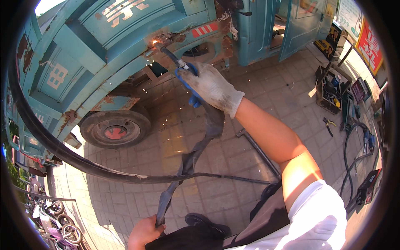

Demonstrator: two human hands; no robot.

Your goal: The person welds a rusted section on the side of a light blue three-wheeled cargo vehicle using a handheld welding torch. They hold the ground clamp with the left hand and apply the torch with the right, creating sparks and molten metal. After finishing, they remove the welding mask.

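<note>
1. Torch [182,64]: your gloved right hand [212,86] has its fingers wrapped round the handle end, the tip at the glowing spot [155,42] on the teal truck [137,31]; a slack grip could let it wander.
2. Your bare left hand [143,232] grips the grey hose [166,198]; flying sparks [145,90] could burn it.
3. The black cable [83,164] overlaps the hose in view; any snag could jerk the tip.
4. Sparks reaching the tyre [143,125] could scorch it.

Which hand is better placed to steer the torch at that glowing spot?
Probably your right hand: gloved, it grips the torch near the glowing spot, while your bare left hand holds the dark cable lower.
</note>
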